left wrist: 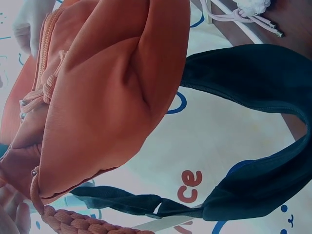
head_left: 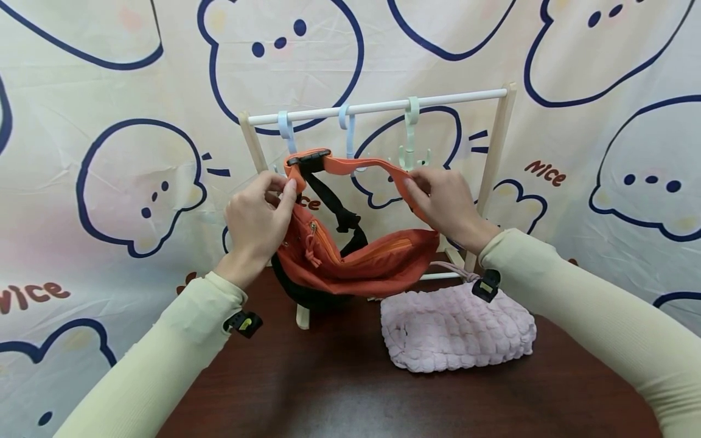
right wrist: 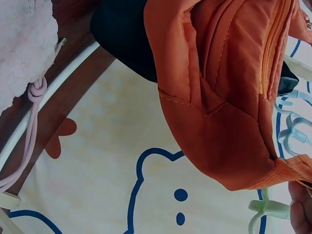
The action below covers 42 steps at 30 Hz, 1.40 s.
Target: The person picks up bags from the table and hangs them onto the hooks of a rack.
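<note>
Both hands hold up an orange waist bag (head_left: 356, 267) in front of a small rack. My left hand (head_left: 257, 213) pinches the orange strap near the bag's left end, just below a black buckle (head_left: 312, 161). With thumb and fingers my right hand (head_left: 446, 204) pinches the strap above the bag's right end. Between the hands, the orange strap (head_left: 347, 165) arches over the bag. A zipper (left wrist: 46, 44) with a knotted cord pull (left wrist: 48, 87) runs along the bag's front. Behind it hangs a wide dark strap (left wrist: 273, 73) in a loop.
The rack has a white bar (head_left: 454, 97) on wooden posts. Blue hooks (head_left: 285, 128) and a green hook (head_left: 411, 128) hang from it. A pink puffy bag (head_left: 460, 328) lies on the brown table (head_left: 339, 389) at right. Behind stands a bear-print cloth (head_left: 137, 243).
</note>
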Tool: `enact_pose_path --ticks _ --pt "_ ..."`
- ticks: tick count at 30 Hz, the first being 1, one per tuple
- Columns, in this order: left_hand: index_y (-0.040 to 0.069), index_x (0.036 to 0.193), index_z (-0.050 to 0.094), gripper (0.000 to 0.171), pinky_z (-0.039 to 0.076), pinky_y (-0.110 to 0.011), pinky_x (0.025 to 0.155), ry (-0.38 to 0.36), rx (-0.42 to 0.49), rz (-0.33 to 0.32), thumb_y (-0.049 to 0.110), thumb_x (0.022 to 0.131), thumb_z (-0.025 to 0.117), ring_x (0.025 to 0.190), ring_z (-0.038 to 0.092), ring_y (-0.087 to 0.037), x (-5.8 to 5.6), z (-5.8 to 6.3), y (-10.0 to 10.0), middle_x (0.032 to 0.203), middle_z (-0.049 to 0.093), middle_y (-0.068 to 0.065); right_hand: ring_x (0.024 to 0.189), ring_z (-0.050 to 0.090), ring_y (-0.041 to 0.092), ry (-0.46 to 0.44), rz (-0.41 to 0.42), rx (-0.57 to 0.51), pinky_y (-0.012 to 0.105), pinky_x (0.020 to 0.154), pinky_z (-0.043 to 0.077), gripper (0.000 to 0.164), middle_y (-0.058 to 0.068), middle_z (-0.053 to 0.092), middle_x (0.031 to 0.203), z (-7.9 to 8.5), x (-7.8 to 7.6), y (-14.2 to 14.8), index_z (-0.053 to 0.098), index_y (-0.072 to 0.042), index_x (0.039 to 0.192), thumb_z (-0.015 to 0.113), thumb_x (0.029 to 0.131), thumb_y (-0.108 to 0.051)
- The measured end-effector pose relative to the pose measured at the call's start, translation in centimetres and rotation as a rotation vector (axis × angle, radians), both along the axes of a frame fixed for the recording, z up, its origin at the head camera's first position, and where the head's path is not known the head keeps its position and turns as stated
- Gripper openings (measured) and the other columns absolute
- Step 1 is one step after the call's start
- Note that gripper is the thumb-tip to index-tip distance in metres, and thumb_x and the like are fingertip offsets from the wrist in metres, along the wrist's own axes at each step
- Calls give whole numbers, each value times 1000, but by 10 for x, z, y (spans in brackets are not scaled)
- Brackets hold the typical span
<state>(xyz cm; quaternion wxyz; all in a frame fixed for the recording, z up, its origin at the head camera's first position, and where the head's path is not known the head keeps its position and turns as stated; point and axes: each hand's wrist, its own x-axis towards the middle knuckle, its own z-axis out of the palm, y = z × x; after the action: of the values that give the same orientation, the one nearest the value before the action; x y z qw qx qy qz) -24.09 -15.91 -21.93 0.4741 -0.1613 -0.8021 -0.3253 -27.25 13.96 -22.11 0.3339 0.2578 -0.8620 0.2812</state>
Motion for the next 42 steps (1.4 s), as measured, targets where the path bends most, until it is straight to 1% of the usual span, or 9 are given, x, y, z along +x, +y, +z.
enact_pose_path --ticks 5,11,17,19,24,30,36,39,42 --pt "3 91 69 24 47 -39 63 -2 3 1 25 97 66 70 72 -29 -2 2 0 84 76 -15 73 68 25 2 -9 -6 35 68 51 21 16 76 89 3 -1 -1 72 0 111 59 102 -15" --pt "4 91 70 23 45 -39 62 -2 15 21 25 97 66 70 72 -29 -3 4 1 85 77 -15 71 67 24 24 -11 -7 35 67 52 21 16 76 88 5 -2 -3 73 0 108 59 102 -14" --pt "3 92 70 23 45 -38 62 -7 19 25 25 96 66 70 72 -30 -3 7 1 84 76 -16 67 64 24 39 -11 -8 29 63 47 20 16 75 85 8 -4 -6 73 1 107 61 102 -14" --pt "3 92 70 23 45 -38 62 -7 20 25 25 96 66 70 72 -29 -3 8 1 85 76 -15 68 65 25 37 -10 -7 30 64 49 20 16 75 86 10 -5 -7 73 1 107 61 102 -14" --pt "3 93 70 23 43 -36 61 -9 16 21 26 97 66 69 72 -29 -4 10 2 90 77 -14 72 67 26 16 -14 -9 37 69 55 21 17 76 90 11 -5 -8 73 1 109 60 102 -15" --pt "4 92 70 24 43 -38 61 -15 16 27 27 97 65 70 73 -29 -7 10 2 89 77 -13 71 66 26 15 -16 -6 34 68 50 22 17 75 89 12 -7 -8 73 1 108 60 102 -15" --pt "4 92 70 25 42 -37 60 -25 3 36 27 97 65 70 72 -29 -11 10 2 88 77 -13 73 66 27 -7 -22 7 40 70 54 23 18 75 89 12 -7 -10 73 1 109 59 103 -16" --pt "4 92 70 25 42 -37 61 -28 -5 43 27 98 64 70 71 -29 -12 10 3 88 77 -14 73 66 27 -15 -26 12 40 69 54 23 18 75 89 12 -8 -10 73 0 109 59 103 -17" --pt "5 92 70 24 43 -37 61 -35 -9 46 27 98 64 71 72 -29 -12 11 4 88 77 -13 72 66 26 -19 -28 19 37 68 52 23 17 75 89 11 -10 -10 73 0 109 59 103 -17"
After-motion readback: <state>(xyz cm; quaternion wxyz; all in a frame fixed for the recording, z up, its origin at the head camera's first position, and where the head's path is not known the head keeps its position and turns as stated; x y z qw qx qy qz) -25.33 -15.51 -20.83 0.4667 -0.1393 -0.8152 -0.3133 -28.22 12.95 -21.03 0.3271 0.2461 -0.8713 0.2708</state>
